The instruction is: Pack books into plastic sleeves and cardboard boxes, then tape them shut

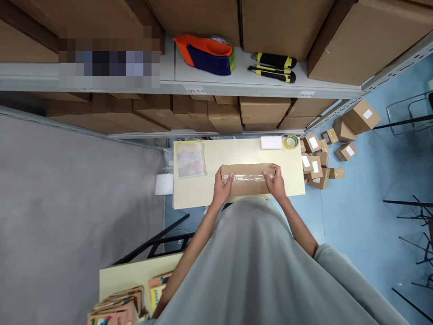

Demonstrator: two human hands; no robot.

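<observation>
A long brown cardboard box (248, 187) is held level over the front of the cream table (233, 151). Clear tape runs along the middle of its top face. My left hand (222, 186) grips the box's left end, thumb on top. At the other end my right hand (275, 183) holds it the same way, with the fingers partly hidden behind the box. Beyond the box lie a white stack of labels or paper (271, 143) and a roll of tape (291, 142). A clear plastic sleeve (190, 159) rests at the table's left.
Taped, labelled cartons (314, 164) are piled on the floor to the right. Above the table, a shelf (209, 86) carries large boxes, an orange and blue tape dispenser (208, 55) and several utility knives (274, 67). Books (118, 307) sit on a second table at lower left.
</observation>
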